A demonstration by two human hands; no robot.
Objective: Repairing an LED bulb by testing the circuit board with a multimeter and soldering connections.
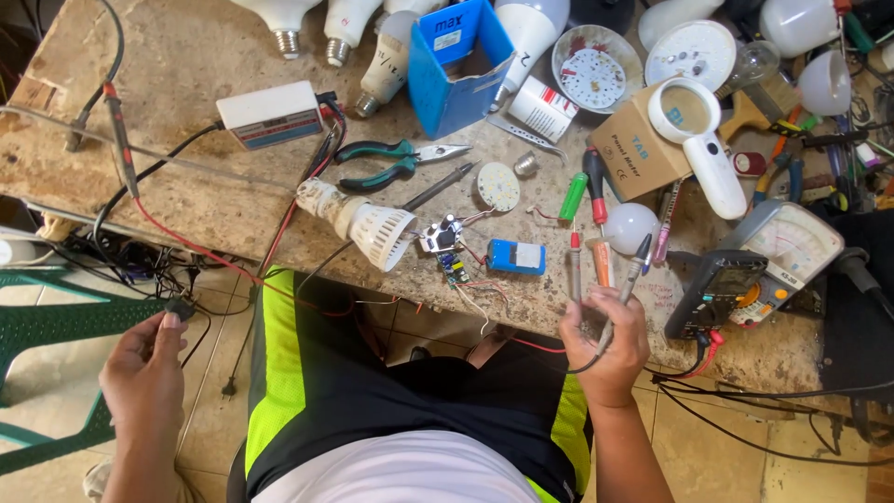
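Note:
My right hand (pixel 605 343) grips two thin test probes (pixel 605 270) at the bench's front edge, their tips pointing up across the stone top toward a white round bulb dome (pixel 629 226). Off the bench at the lower left, my left hand (pixel 144 377) pinches a small black plug (pixel 180 308) on a dark cable. Between the hands, on the bench, lie a white bulb housing (pixel 365 221), a small driver circuit board (pixel 449 253) with loose wires, and a blue rectangular part (pixel 516 257).
A dark multimeter (pixel 726 291) and an analogue meter (pixel 792 247) sit right of my right hand. Green-handled pliers (pixel 391 163), a white power strip (pixel 270 115), a blue box (pixel 456 70), several bulbs and screwdrivers crowd the bench. A green plastic chair (pixel 47 326) stands at left.

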